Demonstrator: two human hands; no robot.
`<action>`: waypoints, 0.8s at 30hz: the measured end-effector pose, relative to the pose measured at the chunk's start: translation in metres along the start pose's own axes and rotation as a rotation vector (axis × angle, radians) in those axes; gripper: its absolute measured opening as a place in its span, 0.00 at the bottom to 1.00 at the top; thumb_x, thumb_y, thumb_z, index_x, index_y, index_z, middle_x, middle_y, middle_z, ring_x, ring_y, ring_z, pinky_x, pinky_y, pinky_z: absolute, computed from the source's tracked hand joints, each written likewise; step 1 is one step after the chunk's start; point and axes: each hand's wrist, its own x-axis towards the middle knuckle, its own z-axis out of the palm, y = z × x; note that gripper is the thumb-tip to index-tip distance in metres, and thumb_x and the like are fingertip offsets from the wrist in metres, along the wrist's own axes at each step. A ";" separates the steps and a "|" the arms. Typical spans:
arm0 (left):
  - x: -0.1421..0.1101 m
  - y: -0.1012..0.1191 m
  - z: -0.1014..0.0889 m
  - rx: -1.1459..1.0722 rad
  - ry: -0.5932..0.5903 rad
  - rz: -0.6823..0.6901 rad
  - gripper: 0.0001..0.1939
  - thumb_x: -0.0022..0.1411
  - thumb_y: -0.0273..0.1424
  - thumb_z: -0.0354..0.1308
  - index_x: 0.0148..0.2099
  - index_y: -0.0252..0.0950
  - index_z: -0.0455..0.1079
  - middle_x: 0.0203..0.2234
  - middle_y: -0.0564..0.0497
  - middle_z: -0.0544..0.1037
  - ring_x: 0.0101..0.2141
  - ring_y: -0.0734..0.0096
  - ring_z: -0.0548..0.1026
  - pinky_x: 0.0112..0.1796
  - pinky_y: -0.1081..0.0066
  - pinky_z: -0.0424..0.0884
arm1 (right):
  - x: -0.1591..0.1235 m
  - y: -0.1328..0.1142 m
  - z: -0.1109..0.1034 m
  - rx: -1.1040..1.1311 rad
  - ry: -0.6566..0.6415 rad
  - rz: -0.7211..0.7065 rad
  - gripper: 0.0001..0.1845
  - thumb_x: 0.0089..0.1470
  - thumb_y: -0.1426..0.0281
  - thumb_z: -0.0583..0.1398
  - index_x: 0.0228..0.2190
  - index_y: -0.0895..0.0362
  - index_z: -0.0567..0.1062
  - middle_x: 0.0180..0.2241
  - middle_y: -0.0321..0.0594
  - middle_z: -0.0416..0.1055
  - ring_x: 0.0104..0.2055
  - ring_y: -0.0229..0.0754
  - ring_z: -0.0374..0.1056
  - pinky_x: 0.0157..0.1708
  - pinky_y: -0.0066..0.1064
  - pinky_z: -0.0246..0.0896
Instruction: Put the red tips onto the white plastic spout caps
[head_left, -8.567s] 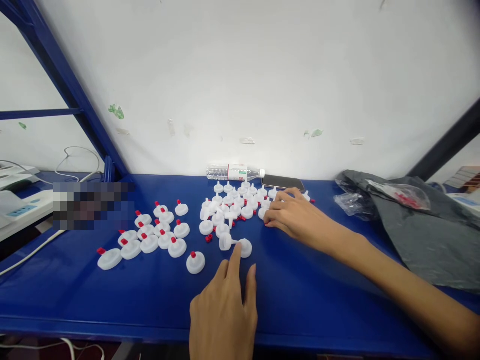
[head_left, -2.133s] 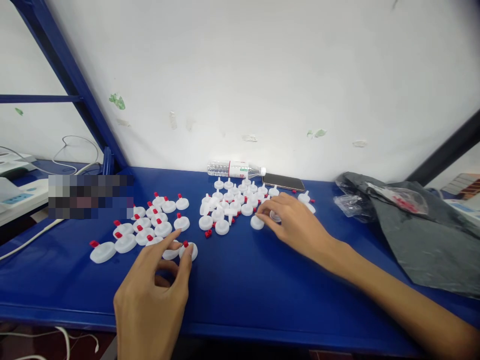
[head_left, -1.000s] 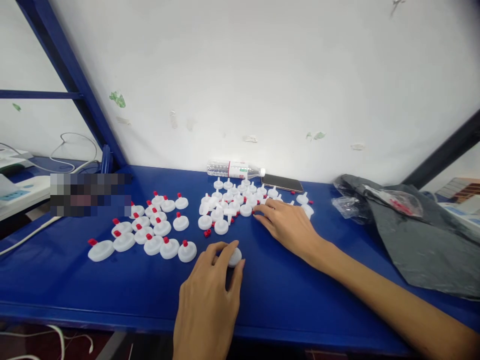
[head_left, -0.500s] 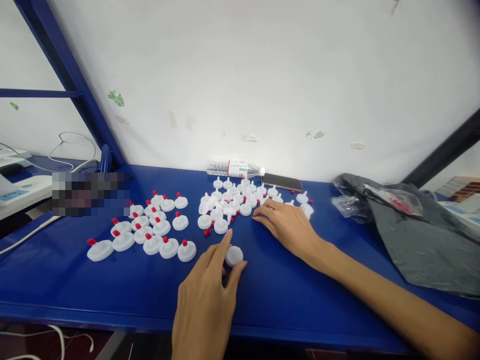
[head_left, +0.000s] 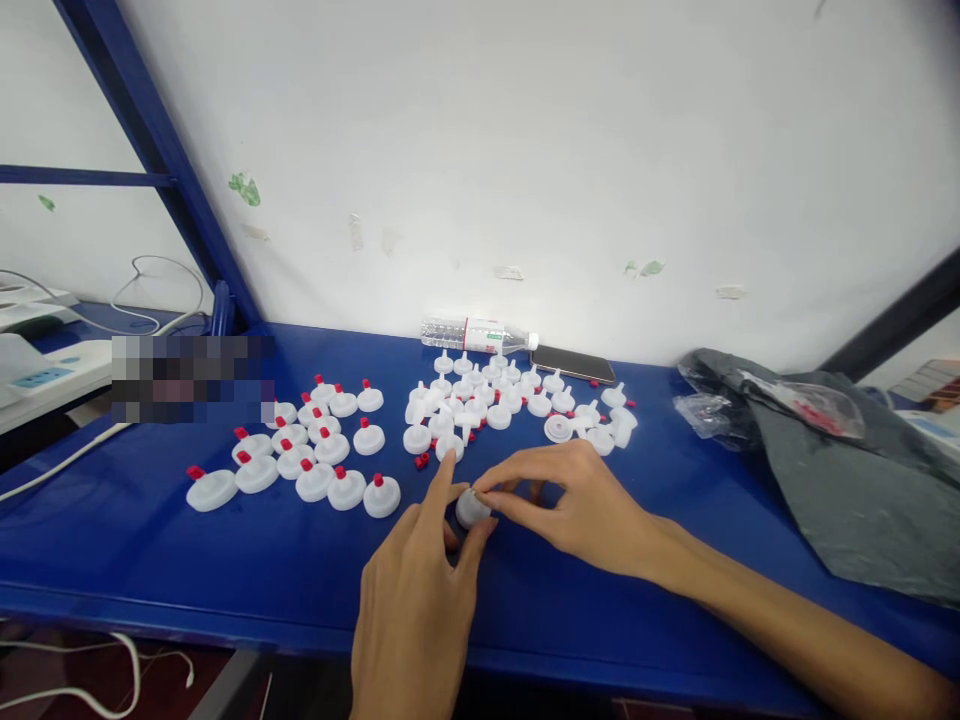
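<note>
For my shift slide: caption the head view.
Left hand and right hand at one white piece; red-tipped pieces stand on blue table.

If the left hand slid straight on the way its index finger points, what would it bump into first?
Probably the white piece at the near edge of the middle cluster, just beyond the left hand's index fingertip. They overlap in the picture, so any gap is hard to judge.

It looks like a workshop: a blue-framed bench (head_left: 600, 620) bears many red-tipped white pieces (head_left: 330, 449).
</note>
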 end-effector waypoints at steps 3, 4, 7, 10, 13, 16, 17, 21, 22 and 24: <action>0.000 -0.001 0.001 -0.009 0.010 0.026 0.30 0.67 0.41 0.58 0.69 0.51 0.60 0.32 0.56 0.80 0.34 0.61 0.79 0.36 0.63 0.70 | 0.001 0.003 0.002 -0.012 -0.047 0.030 0.08 0.62 0.71 0.64 0.41 0.54 0.84 0.37 0.34 0.83 0.32 0.35 0.77 0.30 0.23 0.68; 0.000 -0.002 0.001 -0.006 0.017 0.035 0.29 0.67 0.41 0.58 0.69 0.52 0.61 0.31 0.57 0.79 0.33 0.62 0.79 0.35 0.64 0.70 | 0.002 0.004 0.002 -0.004 -0.059 0.055 0.08 0.62 0.70 0.64 0.41 0.53 0.84 0.37 0.33 0.83 0.33 0.35 0.77 0.31 0.23 0.68; 0.001 -0.002 0.001 -0.001 0.057 0.083 0.27 0.67 0.40 0.58 0.67 0.54 0.63 0.27 0.58 0.76 0.29 0.65 0.77 0.33 0.66 0.70 | 0.004 0.005 0.003 0.034 -0.081 0.126 0.07 0.63 0.69 0.64 0.40 0.52 0.83 0.38 0.32 0.83 0.36 0.35 0.77 0.32 0.24 0.67; 0.001 -0.001 0.001 -0.043 0.073 0.111 0.25 0.67 0.40 0.58 0.65 0.55 0.66 0.28 0.59 0.77 0.28 0.67 0.77 0.32 0.67 0.71 | 0.005 0.004 0.002 0.059 -0.083 0.163 0.05 0.62 0.68 0.65 0.39 0.52 0.84 0.37 0.32 0.82 0.37 0.35 0.76 0.34 0.24 0.66; -0.001 -0.001 -0.002 -0.058 0.071 0.065 0.24 0.65 0.42 0.59 0.63 0.55 0.69 0.33 0.57 0.80 0.30 0.65 0.78 0.34 0.65 0.72 | 0.006 0.004 0.000 0.080 -0.116 0.187 0.07 0.59 0.64 0.68 0.38 0.52 0.84 0.36 0.32 0.82 0.35 0.35 0.76 0.33 0.25 0.65; -0.005 -0.007 -0.011 0.031 0.142 -0.009 0.21 0.62 0.45 0.60 0.57 0.55 0.74 0.39 0.52 0.80 0.35 0.59 0.79 0.34 0.62 0.73 | 0.007 0.007 -0.003 0.022 -0.048 0.184 0.10 0.62 0.60 0.64 0.39 0.52 0.83 0.36 0.33 0.82 0.31 0.35 0.74 0.30 0.26 0.65; -0.006 -0.010 -0.016 0.061 0.173 -0.033 0.19 0.61 0.45 0.60 0.54 0.54 0.76 0.39 0.50 0.79 0.35 0.57 0.79 0.33 0.62 0.73 | 0.007 0.009 -0.005 -0.045 0.009 0.170 0.12 0.65 0.60 0.62 0.39 0.52 0.83 0.36 0.34 0.82 0.30 0.36 0.74 0.30 0.28 0.66; -0.001 -0.021 -0.033 0.079 0.268 -0.085 0.16 0.59 0.45 0.62 0.48 0.53 0.79 0.36 0.50 0.77 0.32 0.58 0.77 0.34 0.62 0.73 | 0.007 0.022 -0.016 -0.474 0.201 0.091 0.12 0.68 0.65 0.57 0.41 0.53 0.81 0.41 0.40 0.81 0.38 0.44 0.76 0.34 0.34 0.68; 0.001 -0.023 -0.036 0.078 0.290 -0.090 0.16 0.60 0.45 0.62 0.49 0.53 0.79 0.36 0.50 0.77 0.31 0.60 0.76 0.34 0.62 0.72 | 0.007 0.026 -0.018 -0.567 0.222 0.077 0.12 0.68 0.66 0.57 0.44 0.53 0.80 0.44 0.42 0.81 0.42 0.47 0.76 0.37 0.36 0.69; 0.005 -0.025 -0.039 0.068 0.322 -0.102 0.16 0.61 0.46 0.60 0.51 0.52 0.78 0.36 0.52 0.79 0.27 0.63 0.74 0.33 0.63 0.70 | 0.008 0.033 -0.021 -0.697 0.208 0.040 0.15 0.68 0.66 0.56 0.52 0.53 0.77 0.52 0.46 0.77 0.52 0.52 0.72 0.44 0.42 0.71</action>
